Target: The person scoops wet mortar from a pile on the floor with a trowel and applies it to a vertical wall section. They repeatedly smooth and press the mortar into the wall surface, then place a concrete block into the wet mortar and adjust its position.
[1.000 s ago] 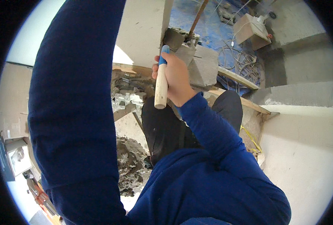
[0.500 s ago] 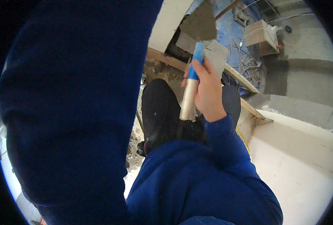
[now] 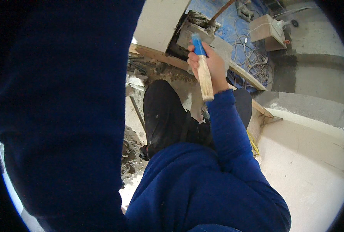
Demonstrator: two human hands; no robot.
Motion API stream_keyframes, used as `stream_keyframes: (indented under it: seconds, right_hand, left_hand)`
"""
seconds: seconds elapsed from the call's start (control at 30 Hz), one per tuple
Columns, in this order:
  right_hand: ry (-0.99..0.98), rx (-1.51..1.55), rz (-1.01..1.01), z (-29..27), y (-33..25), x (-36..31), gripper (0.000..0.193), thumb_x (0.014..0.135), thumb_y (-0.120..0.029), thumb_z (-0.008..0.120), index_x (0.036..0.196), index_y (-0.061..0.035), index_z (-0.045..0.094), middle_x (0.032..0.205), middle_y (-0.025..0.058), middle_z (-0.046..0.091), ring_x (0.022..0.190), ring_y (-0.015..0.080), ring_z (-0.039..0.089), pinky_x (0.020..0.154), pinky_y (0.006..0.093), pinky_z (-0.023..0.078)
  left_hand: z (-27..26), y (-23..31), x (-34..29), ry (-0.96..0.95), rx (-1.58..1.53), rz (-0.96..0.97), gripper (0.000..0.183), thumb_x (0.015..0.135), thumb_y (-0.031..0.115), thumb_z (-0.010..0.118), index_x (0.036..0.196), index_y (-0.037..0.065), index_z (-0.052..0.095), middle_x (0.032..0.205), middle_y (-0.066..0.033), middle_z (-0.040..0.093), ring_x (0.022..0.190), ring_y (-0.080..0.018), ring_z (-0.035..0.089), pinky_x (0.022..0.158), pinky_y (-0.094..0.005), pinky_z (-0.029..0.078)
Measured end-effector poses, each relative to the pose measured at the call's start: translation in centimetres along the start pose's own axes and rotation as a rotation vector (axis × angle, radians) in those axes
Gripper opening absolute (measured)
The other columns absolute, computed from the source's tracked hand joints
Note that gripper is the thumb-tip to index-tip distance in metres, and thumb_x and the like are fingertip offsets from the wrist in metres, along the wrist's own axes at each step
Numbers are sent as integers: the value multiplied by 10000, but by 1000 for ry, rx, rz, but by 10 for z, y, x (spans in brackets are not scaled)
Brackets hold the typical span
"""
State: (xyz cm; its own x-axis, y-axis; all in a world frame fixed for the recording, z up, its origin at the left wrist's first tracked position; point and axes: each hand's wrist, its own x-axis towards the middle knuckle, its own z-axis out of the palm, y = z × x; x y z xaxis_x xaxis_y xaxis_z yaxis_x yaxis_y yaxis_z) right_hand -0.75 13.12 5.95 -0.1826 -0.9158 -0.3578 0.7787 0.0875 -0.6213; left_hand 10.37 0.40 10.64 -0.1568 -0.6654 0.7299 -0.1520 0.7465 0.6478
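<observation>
My right hand (image 3: 212,63) is closed around the handle of a trowel (image 3: 205,79), which is pale wood with a blue part at its far end. That blue end points away from me, toward a mass of grey mortar (image 3: 198,19). Against the grey material there, I cannot clearly make out the trowel's blade. My left arm, in a dark blue sleeve (image 3: 63,116), is raised and fills the left side. The left hand lies outside the picture.
A wooden board (image 3: 160,56) crosses beyond my knees. A reddish rod (image 3: 222,11) slants up by the mortar. Blue sheeting (image 3: 228,29) bears coiled cables (image 3: 253,62) and a pale box (image 3: 266,33). Rubble (image 3: 131,150) lies left of my legs; a white surface (image 3: 303,166) stretches right.
My right hand has moved away from me and slightly left, and the trowel handle has tilted. The trowel's grey blade, plain before, no longer stands out. My left sleeve has shifted left.
</observation>
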Motion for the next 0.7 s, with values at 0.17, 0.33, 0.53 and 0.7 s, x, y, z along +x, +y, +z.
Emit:
stream_keyframes:
  seconds: [0.17,0.33,0.53,0.7]
  right_hand:
    - [-116,58,-26,-3,-12,-22,388,1137,-269,406,1365,39,464,1024,114,584,647,146,497,506,270,450]
    - [-37,137,19,-6,-10,-7,382,1135,-266,407,1346,45,474,1014,113,581,632,150,493,509,271,457]
    - [-171,174,119,-22,-10,2,372,1136,-264,403,1320,49,488,1002,118,583,639,163,510,512,281,471]
    - [-15,146,25,-11,5,1,374,1136,-285,409,1319,27,507,928,100,598,624,163,530,501,285,475]
  left_hand:
    - [4,-1,-4,-3,-8,-19,313,907,208,612,1183,77,680,1153,-140,691,1100,-329,618,994,-446,447]
    - [6,-3,-7,-1,-6,-34,301,915,205,609,1172,67,683,1146,-142,694,1088,-327,624,983,-441,455]
    - [10,-5,-9,-10,-11,-48,287,925,202,606,1158,55,686,1138,-144,698,1073,-326,631,970,-436,466]
    - [11,-7,-10,-9,-2,-61,277,934,199,603,1148,45,689,1131,-147,701,1061,-325,637,959,-431,475]
